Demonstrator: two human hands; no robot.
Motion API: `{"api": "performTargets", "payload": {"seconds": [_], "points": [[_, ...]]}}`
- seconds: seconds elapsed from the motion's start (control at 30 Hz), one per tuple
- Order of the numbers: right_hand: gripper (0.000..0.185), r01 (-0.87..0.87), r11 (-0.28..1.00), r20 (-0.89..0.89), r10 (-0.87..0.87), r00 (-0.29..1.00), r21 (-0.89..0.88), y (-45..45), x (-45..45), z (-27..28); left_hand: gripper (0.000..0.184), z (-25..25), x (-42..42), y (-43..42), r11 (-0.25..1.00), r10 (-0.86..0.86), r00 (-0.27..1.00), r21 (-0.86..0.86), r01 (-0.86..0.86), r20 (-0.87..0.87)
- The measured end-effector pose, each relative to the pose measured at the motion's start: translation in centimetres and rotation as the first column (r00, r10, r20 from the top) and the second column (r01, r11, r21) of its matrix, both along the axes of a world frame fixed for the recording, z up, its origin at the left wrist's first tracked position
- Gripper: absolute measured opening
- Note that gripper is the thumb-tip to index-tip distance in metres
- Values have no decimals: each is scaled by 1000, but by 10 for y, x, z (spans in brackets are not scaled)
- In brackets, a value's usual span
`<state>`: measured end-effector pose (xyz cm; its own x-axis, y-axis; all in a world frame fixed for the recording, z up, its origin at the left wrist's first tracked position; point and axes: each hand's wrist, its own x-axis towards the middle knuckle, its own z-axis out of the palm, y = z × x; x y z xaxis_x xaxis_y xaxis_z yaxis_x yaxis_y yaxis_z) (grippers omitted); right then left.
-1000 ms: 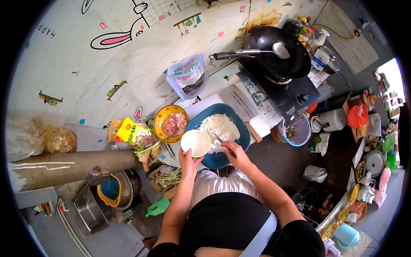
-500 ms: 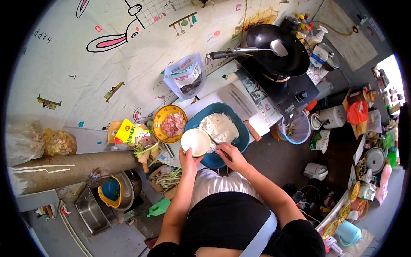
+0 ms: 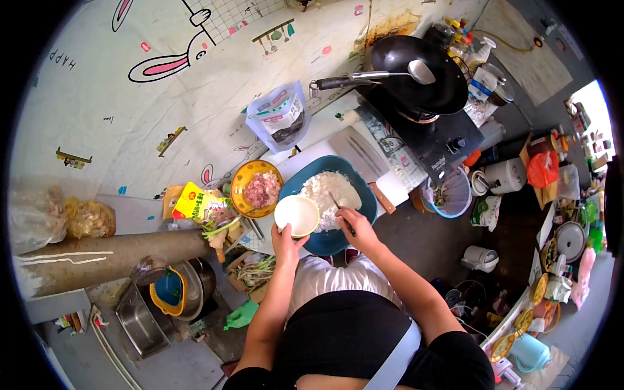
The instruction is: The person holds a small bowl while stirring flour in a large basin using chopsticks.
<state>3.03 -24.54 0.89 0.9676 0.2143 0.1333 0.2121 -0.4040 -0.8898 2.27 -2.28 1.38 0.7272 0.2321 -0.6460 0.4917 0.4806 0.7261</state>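
Note:
My left hand (image 3: 286, 244) grips a small white bowl with a yellowish rim (image 3: 297, 216) by its near side. The bowl is over the left edge of a blue basin (image 3: 365, 179); whether its pale inside holds liquid I cannot tell. White flour (image 3: 328, 185) is heaped in the basin. My right hand (image 3: 357, 227) is closed around a thin dark-handled utensil (image 3: 335, 201), whose far end reaches the flour. Its exact kind is unclear. Left of the basin, a yellow patterned bowl (image 3: 237, 188) contains minced meat (image 3: 262, 190).
A cleaver (image 3: 357, 153) with a wooden handle lies behind the basin on a white board. Farther right, a black wok (image 3: 416, 55) with a spatula (image 3: 421, 73) sits on a cooktop (image 3: 448, 140). A yellow seasoning packet (image 3: 196, 203) and an upright pouch (image 3: 279, 117) stand left and behind.
My right hand has shifted slightly right, and the utensil's tip has moved up and right over the flour. My left hand and the small bowl stay almost in place.

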Motion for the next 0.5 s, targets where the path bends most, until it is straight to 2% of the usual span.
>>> {"api": "performTargets", "payload": {"seconds": [0.07, 0.17, 0.27, 0.37, 0.5], "points": [[13, -19, 996, -12, 20, 1000, 82, 5, 1, 12, 47, 4, 0, -3, 999, -20, 1000, 35, 20, 5], [13, 85, 995, 29, -87, 996, 58, -2, 3, 19, 49, 3, 1, 0, 1000, -16, 999, -26, 17, 36], [15, 176, 981, 14, -178, 984, 79, -15, 5, 26, 49, 4, 2, -1, 1000, -13, 999, -12, 14, 35], [18, 142, 986, -109, -132, 985, 93, -20, -2, 15, 47, 9, 3, -4, 999, -28, 999, 30, 27, 33], [22, 211, 974, -138, -199, 970, 86, -20, -10, 8, 47, 3, 5, -3, 1000, -20, 1000, 20, 20, 20]]}}
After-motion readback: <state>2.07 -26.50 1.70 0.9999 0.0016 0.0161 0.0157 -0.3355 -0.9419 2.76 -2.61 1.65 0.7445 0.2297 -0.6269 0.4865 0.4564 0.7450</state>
